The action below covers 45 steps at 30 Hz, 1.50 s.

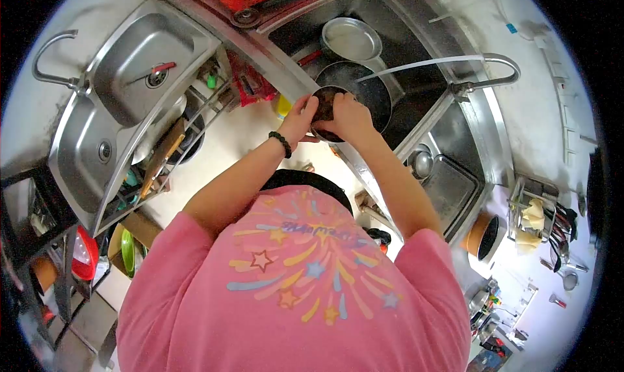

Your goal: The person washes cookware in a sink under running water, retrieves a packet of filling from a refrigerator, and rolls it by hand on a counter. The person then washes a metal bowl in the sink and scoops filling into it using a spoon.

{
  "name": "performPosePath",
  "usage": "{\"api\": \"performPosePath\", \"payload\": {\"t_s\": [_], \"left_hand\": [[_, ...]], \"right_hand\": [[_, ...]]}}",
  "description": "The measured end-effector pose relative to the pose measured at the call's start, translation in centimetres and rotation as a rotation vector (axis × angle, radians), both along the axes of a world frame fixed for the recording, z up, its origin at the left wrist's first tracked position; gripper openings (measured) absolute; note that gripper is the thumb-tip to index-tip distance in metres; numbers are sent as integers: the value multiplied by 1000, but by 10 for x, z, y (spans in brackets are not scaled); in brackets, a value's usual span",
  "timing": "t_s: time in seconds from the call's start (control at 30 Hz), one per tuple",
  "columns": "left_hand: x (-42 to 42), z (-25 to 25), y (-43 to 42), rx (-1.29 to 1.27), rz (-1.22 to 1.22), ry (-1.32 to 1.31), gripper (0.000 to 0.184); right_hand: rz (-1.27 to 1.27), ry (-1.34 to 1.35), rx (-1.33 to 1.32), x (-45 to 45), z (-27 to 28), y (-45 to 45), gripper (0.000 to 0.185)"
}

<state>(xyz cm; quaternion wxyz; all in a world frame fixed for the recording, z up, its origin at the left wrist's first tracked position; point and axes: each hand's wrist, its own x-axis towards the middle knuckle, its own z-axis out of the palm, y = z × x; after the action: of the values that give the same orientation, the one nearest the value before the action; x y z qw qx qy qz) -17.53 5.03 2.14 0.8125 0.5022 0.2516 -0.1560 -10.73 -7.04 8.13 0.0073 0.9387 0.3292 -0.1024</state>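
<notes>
Vessel, round, dark, seemingly metal, held at front edge of deep grey steel sink, partly above large round black pan
Rim pinched at left by left hand, thumb above, other fingers curled below; fingers of right hand bent over vessel's inside, whether anything is gripped cannot be told
Water stream led from curved silver tap towards pan
Vessel best kept tilted inside sink's edge, so drips are caught
</notes>
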Motion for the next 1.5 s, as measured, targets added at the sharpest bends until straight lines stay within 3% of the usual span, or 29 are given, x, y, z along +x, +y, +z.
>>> {"api": "performPosePath", "payload": {"t_s": [0.27, 0.33, 0.43, 0.5, 0.57, 0.63, 0.67, 0.7, 0.77, 0.83, 0.97, 1.1, 1.2, 1.33, 1.37, 1.43, 1.5], "left_hand": [[1, 3, 2, -42, -18, -22, 70], [2, 5, 1, -28, -8, -19, 70], [5, 8, 7, 28, 0, -29, 70], [16, 23, 14, 47, -1, -119, 68], [34, 39, 11, 144, 8, -206, 63], [64, 43, 10, 442, 20, -602, 57], [75, 50, 6, 545, 16, -669, 51], [87, 60, 2, 559, -18, -684, 51], [110, 77, -10, 859, -115, -807, 49], [125, 99, -29, 983, -178, -892, 49], [131, 135, -61, 1201, -256, -918, 47], [127, 166, -85, 1362, -269, -1098, 47], [125, 186, -97, 1504, -182, -1293, 50], [130, 192, -95, 1505, -122, -1303, 48], [139, 174, -90, 1506, -121, -1304, 48], [162, 142, -82, 536, -119, -913, 51], [135, 132, -79, 234, -122, -278, 58]], "right_hand": [[69, -1, 69, 19, -48, -7, 28], [61, 1, 106, 24, -37, -10, 26], [244, 211, 127, 35, -3, -28, 26], [59, 223, 506, 39, 28, -44, 29], [-81, 221, 536, 52, 50, -60, 31], [-182, 287, 604, 54, 68, -66, 25], [-161, 368, 684, 59, 71, -69, 22], [-139, 447, 765, 64, 72, -73, 20], [-137, 449, 816, 79, 68, -76, 16], [-41, 405, 838, 95, 65, -83, 16], [-105, 388, 964, 106, 70, -113, 16], [-95, 283, 1155, 89, 86, -137, 16], [-106, -49, 1112, 82, 97, -146, 17], [-44, -186, 1045, 90, 112, -146, 20], [-43, -188, 1046, 93, 111, -145, 20], [88, -227, 922, 101, 112, -141, 18], [45, -173, 812, 106, 114, -144, 25]]}}
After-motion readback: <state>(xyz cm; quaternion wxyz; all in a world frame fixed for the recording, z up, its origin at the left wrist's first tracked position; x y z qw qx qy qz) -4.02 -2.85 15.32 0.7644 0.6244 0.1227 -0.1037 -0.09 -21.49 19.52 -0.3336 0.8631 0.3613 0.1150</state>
